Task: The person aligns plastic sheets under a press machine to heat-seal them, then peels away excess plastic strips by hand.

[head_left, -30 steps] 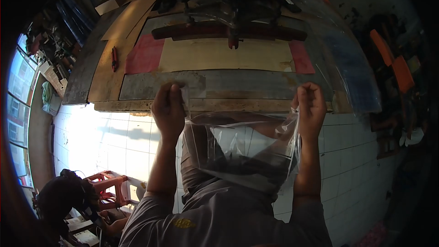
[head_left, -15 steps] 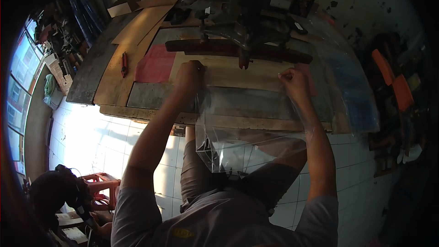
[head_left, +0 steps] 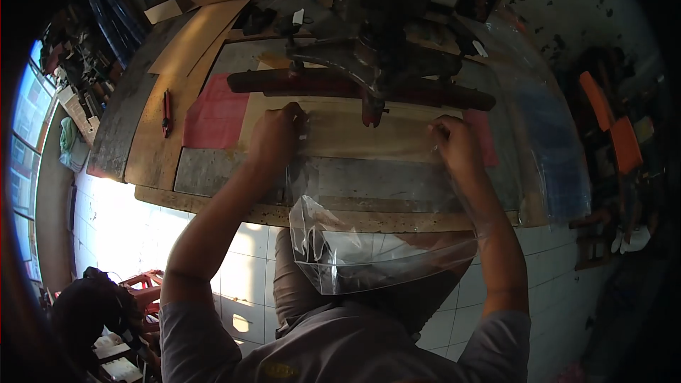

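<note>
Pinched at both ends: left hand (head_left: 280, 135) and right hand (head_left: 457, 145) each have thumb and fingers closed on the far side of a transparent, glossy plastic film (head_left: 333, 255); exact contact under the fingertips I can't make out. Biggest first: worn, grey-topped wooden worktable (head_left: 213, 174), its front edge running crosswise under the film. Next, long dark-red bar (head_left: 305, 84) on a black metal frame, just beyond both hands, so I'd count on little room forward. Film itself: far part over the table, near part hanging past the front edge above the person's thighs (head_left: 294, 262). Sheet or bag, can't tell. I'd judge it light, floppy, slippery, easily creased; best hold is the two far corners, pulled evenly, watching for snags on the table edge. More room back toward the body than ahead. Cream flat strip (head_left: 326, 117) lies between and under the hands, flat pink piece (head_left: 216, 117) at its left end. Smallest: slim red cutter (head_left: 167, 113), well left of the left hand.
</note>
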Motion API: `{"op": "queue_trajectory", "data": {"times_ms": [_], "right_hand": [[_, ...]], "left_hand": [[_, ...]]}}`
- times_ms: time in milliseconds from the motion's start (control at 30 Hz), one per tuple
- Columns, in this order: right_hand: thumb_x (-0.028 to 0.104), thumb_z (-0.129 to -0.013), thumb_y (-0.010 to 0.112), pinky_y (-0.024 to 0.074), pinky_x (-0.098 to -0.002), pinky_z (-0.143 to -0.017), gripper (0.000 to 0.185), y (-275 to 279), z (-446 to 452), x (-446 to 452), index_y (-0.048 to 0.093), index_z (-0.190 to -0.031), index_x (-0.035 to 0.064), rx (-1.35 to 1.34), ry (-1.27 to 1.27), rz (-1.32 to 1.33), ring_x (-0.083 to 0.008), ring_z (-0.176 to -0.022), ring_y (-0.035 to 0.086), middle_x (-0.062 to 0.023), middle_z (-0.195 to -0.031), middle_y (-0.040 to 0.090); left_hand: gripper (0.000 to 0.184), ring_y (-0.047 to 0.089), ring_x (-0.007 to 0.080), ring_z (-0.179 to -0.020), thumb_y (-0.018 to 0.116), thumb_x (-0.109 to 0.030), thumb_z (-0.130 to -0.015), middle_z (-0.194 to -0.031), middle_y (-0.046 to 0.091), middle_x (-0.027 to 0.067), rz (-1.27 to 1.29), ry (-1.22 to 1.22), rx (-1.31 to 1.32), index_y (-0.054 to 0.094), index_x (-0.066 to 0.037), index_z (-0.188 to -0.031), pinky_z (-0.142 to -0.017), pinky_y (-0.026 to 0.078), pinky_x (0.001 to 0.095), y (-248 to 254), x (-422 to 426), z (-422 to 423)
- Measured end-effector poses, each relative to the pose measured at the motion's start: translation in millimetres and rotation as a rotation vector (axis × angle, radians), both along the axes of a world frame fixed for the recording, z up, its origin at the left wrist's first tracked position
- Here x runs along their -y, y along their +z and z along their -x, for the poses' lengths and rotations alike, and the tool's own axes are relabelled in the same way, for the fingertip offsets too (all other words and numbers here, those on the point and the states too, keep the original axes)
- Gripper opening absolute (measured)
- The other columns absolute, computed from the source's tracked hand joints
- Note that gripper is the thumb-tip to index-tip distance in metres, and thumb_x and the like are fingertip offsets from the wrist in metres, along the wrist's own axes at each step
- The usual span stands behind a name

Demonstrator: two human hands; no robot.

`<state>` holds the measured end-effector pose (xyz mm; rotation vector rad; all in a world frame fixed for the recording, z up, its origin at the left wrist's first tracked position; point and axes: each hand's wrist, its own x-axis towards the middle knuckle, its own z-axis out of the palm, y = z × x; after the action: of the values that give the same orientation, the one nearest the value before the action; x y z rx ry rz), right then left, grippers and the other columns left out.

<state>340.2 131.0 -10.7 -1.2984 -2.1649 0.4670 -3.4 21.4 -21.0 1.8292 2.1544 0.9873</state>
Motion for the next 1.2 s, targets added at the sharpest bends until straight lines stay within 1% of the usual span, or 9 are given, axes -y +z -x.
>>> {"op": "queue_trajectory", "data": {"times_ms": [100,200,300,433,500,600,700,933,1200], "right_hand": [[0.015,-0.096,0.069,0.0563,-0.041,-0.077,0.016,3.9,-6.1,-1.1,0.075,-0.103,0.0015,0.056,0.049,0.001,-0.0337,-0.087,0.074,-0.0196,-0.095,0.074],[0.015,-0.096,0.069,0.057,-0.0401,-0.079,0.019,5.1,-17.7,-1.5,0.076,-0.11,0.0029,0.019,0.094,0.029,-0.034,-0.09,0.074,-0.02,-0.1,0.074],[0.013,-0.096,0.068,0.0573,-0.0387,-0.081,0.024,12.4,-20.5,6.2,0.075,-0.118,0.0052,0.016,0.088,0.1,-0.0333,-0.093,0.074,-0.019,-0.102,0.074],[0.009,-0.097,0.065,0.0573,-0.0371,-0.082,0.027,13.3,-20.4,5.4,0.075,-0.122,0.0068,0.027,0.074,0.108,-0.0303,-0.094,0.074,-0.0167,-0.104,0.074],[0.007,-0.096,0.065,0.0571,-0.0362,-0.082,0.027,10.5,-20.4,3.3,0.075,-0.122,0.0064,0.009,0.084,0.064,-0.0285,-0.094,0.074,-0.016,-0.104,0.075],[0.005,-0.095,0.065,0.0571,-0.0352,-0.08,0.027,11.3,-18.3,-0.4,0.075,-0.12,0.0056,-0.009,0.067,0.06,-0.0271,-0.092,0.074,-0.0154,-0.104,0.075],[0.003,-0.095,0.065,0.0571,-0.0342,-0.078,0.026,4.9,-20.9,-5.0,0.075,-0.119,0.0039,-0.045,0.072,0.042,-0.0264,-0.089,0.074,-0.0154,-0.102,0.075],[0.001,-0.094,0.066,0.0561,-0.0331,-0.074,0.023,4.1,-19.9,-11.5,0.076,-0.115,0.001,-0.072,0.055,0.026,-0.0249,-0.085,0.074,-0.0154,-0.097,0.075],[0.003,-0.094,0.069,0.0537,-0.0327,-0.072,0.022,5.8,-22.1,-11.1,0.077,-0.115,0.003,-0.029,0.026,0.013,-0.0251,-0.08,0.072,-0.0162,-0.094,0.075]], "left_hand": [[0.019,0.073,0.029,-0.072,0.07,-0.015,-0.094,-0.085,0.074,0.0177,0.115,0.004,-0.081,0.073,0.0,-0.106,-0.065,0.055,0.0406,18.2,3.4,-2.7],[0.025,0.073,0.0315,-0.075,0.068,-0.017,-0.094,-0.09,0.074,0.0201,0.061,-0.094,-0.015,0.075,-0.002,-0.113,-0.069,0.055,0.0424,18.2,13.5,6.0],[0.03,0.071,0.036,-0.078,0.064,-0.017,-0.093,-0.088,0.071,0.018,0.028,-0.126,-0.073,0.075,-0.008,-0.121,-0.072,0.055,0.0464,16.6,20.7,7.3],[0.03,0.07,0.0349,-0.079,0.063,-0.015,-0.094,-0.087,0.07,0.0174,0.049,-0.088,-0.032,0.075,-0.009,-0.121,-0.074,0.054,0.0453,16.4,21.8,5.1],[0.03,0.069,0.0346,-0.079,0.063,-0.015,-0.095,-0.087,0.069,0.0172,0.088,-0.075,0.005,0.075,-0.008,-0.121,-0.074,0.053,0.045,18.7,21.2,4.2],[0.029,0.068,0.0283,-0.072,0.064,-0.017,-0.098,-0.091,0.071,0.0153,0.075,-0.082,0.01,0.074,-0.008,-0.123,-0.071,0.053,0.0402,17.9,17.0,4.2],[0.028,0.068,0.0277,-0.071,0.064,-0.019,-0.099,-0.092,0.072,0.0151,0.043,-0.071,-0.045,0.074,-0.008,-0.122,-0.07,0.052,0.0396,17.7,11.9,2.0],[0.027,0.068,0.0272,-0.07,0.066,-0.02,-0.098,-0.092,0.072,0.0162,0.054,-0.054,-0.008,0.075,-0.005,-0.119,-0.068,0.052,0.0395,21.4,6.7,-2.3],[0.026,0.068,0.0285,-0.07,0.066,-0.02,-0.098,-0.09,0.072,0.0158,0.058,-0.024,-0.022,0.076,-0.005,-0.118,-0.068,0.053,0.0405,16.0,4.5,-1.1]]}}
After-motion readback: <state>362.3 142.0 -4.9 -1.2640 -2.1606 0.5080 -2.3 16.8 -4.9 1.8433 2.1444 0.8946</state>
